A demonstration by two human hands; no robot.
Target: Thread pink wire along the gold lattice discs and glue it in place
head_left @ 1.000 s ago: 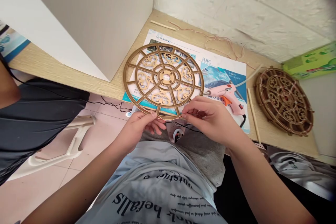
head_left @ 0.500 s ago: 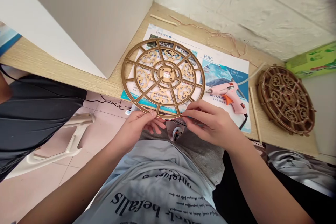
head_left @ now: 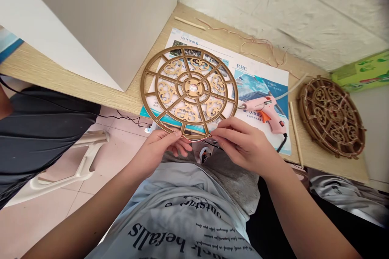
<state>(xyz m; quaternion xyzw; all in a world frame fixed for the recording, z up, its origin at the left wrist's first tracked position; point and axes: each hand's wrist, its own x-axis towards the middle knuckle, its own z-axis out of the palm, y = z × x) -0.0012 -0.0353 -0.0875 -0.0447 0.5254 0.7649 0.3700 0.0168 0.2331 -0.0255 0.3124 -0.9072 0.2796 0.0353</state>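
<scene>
A round gold-brown openwork panel (head_left: pixel 195 87) with spokes and scroll ornaments lies partly over the table's near edge. My left hand (head_left: pixel 161 145) grips its near rim, thumb on top and fingers below. Along that near rim runs a thin reddish-white wire (head_left: pixel 197 140). My right hand (head_left: pixel 240 139) is closed in a pinch on this wire at the rim, right of my left hand; the fingertips partly hide it. A pink hot glue gun (head_left: pixel 267 112) with an orange trigger lies just right of the panel, its nozzle close to the rim.
Printed paper sheets (head_left: pixel 282 77) lie beneath the panel and glue gun. Several brown round panels (head_left: pixel 331 117) are stacked at the right near a green box (head_left: pixel 361 68). Loose wire (head_left: pixel 264 42) and a wooden stick (head_left: pixel 190 23) lie along the wall. A white board (head_left: pixel 121 16) stands at left, beside a seated person.
The pinching fingers of my right hand have shifted very slightly at the rim. The panel, my left hand and the glue gun look practically unmoved.
</scene>
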